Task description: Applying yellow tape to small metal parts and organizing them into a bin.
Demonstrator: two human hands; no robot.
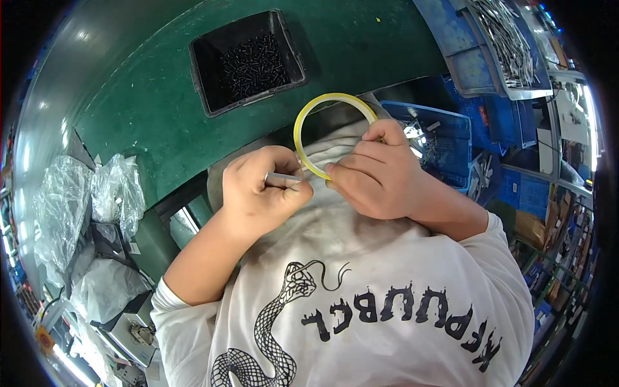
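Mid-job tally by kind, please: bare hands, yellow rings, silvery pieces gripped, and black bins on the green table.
Bare hands, left hand and right hand: 2
Yellow ring: 1
Silvery piece showing in the left hand: 1
Black bin on the green table: 1
Total: 5

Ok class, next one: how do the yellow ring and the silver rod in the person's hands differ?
Shape: the yellow ring is a thin round hoop, while the silver rod looks straight and slim.
Hold: the ring is pinched in the right hand; the rod sits in the curled left hand.
View: most of the ring shows, but only part of the rod.
Shared: both are hand-held.
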